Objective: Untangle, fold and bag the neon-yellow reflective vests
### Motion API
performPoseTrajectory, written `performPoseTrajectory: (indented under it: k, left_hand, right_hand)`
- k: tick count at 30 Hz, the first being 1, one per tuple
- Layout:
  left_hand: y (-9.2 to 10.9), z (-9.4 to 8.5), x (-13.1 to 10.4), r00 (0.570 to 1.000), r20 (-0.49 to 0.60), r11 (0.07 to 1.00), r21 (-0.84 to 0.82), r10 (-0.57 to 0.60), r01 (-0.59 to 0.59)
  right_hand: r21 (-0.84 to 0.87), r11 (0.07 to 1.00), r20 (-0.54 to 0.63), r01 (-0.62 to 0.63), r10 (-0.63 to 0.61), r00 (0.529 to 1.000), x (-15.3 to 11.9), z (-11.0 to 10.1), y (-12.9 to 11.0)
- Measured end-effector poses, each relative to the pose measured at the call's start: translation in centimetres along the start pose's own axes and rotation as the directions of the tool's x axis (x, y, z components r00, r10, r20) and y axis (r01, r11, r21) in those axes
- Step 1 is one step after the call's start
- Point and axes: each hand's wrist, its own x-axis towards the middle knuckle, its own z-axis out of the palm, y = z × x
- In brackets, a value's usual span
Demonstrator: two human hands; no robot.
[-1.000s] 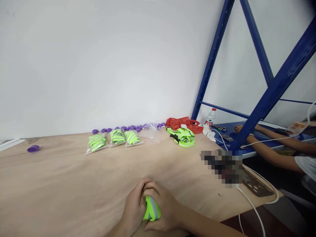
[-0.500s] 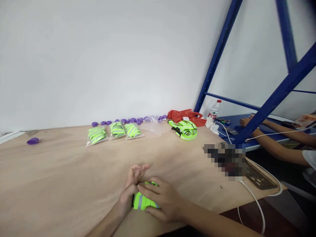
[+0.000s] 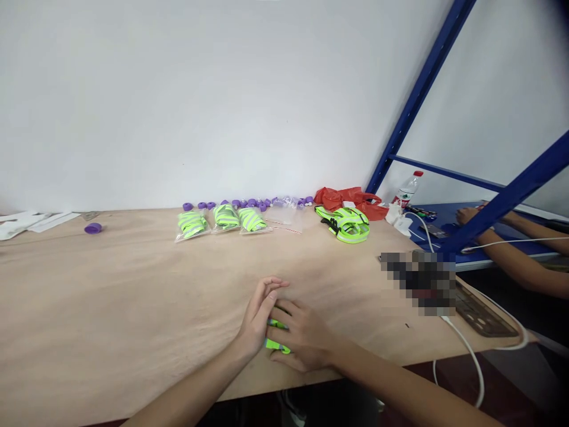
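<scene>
A folded neon yellow-green reflective strap (image 3: 278,347) with grey stripes lies on the table near its front edge, mostly covered by my hands. Over its top and right side spreads my right hand (image 3: 306,339), its fingers bent down around the bundle. My left hand (image 3: 260,311) stands on edge along the bundle's left side, fingers stretched out and curving slightly beyond it. The two hands meet at the far end of the bundle.
Several clear bags with neon straps (image 3: 192,224) lie toward the wall, before a row of purple caps (image 3: 235,203). A loose reflective strap harness (image 3: 351,225) and a red plastic bag (image 3: 349,197) are back right. Blue frame posts (image 3: 418,95), a cable (image 3: 471,356) and another person's arms (image 3: 515,261) are at right.
My view has shifted, so the table items appear farther right. My right hand covers more of the strap bundle, and my left hand has come up closer against it.
</scene>
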Motion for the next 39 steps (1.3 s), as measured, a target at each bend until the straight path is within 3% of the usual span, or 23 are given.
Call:
performPoseTrajectory:
  k: [5,9,14,19,23,27,29,30,32,34,36,37,39]
  left_hand:
    - [0.0,0.3,0.2,0.997,0.039,0.99,-0.123,-0.066,0.07]
    - [-0.2,0.6,0.4,0.999,0.029,0.993,-0.11,-0.032,0.035]
    - [-1.1,0.7,0.9,0.99,-0.139,0.991,-0.132,-0.006,-0.013]
    - [-1.8,0.7,1.6,0.969,-0.247,0.981,-0.195,-0.03,-0.02]
    - [-1.9,1.0,2.2,0.965,-0.251,0.974,-0.226,-0.077,0.019]
    - [-1.1,1.7,3.9,0.979,-0.203,0.991,-0.134,-0.029,0.001]
    - [-0.2,1.9,5.8,0.988,-0.15,0.998,-0.042,0.036,-0.043]
    - [0.4,1.9,7.1,0.991,-0.116,0.997,0.016,0.073,-0.071]
    - [1.5,1.6,10.3,0.989,-0.037,0.978,0.163,0.14,-0.132]
    - [2.4,0.9,14.1,0.982,0.041,0.92,0.345,0.185,-0.187]
    - [2.8,0.0,18.0,0.975,0.132,0.81,0.543,0.179,-0.222]
    - [2.8,-0.5,19.8,0.972,0.171,0.74,0.63,0.162,-0.234]
    - [2.5,-1.2,22.8,0.965,0.228,0.581,0.772,0.126,-0.258]
  right_hand:
    - [0.06,0.998,-0.11,-0.018,0.025,0.994,0.2,0.3,0.1]
    - [0.063,0.996,-0.085,-0.057,0.062,0.994,0.1,0.5,0.2]
    - [0.067,0.992,-0.015,-0.107,0.108,0.994,0.6,0.0,0.0]
    - [0.068,0.983,-0.027,-0.169,0.172,0.985,0.8,0.2,-0.1]
    - [0.058,0.978,-0.029,-0.198,0.2,0.979,0.5,0.3,0.3]
    - [0.146,0.961,-0.105,-0.235,0.251,0.962,-0.1,-1.4,1.5]
    - [0.331,0.894,-0.232,-0.301,0.386,0.893,-0.7,-2.9,2.3]
    - [0.468,0.82,-0.296,-0.329,0.496,0.817,-1.1,-3.7,2.6]
    - [0.781,0.555,-0.32,-0.287,0.75,0.579,-2.0,-5.4,3.0]
    - [0.976,0.206,-0.167,-0.074,0.919,0.357,-3.0,-6.8,3.2]
    - [0.984,-0.019,-0.027,0.176,0.966,0.258,-4.0,-7.8,3.2]
    - [0.961,-0.056,-0.009,0.269,0.972,0.233,-4.5,-8.1,3.1]
    - [0.925,-0.027,-0.048,0.378,0.981,0.186,-5.4,-8.4,3.0]
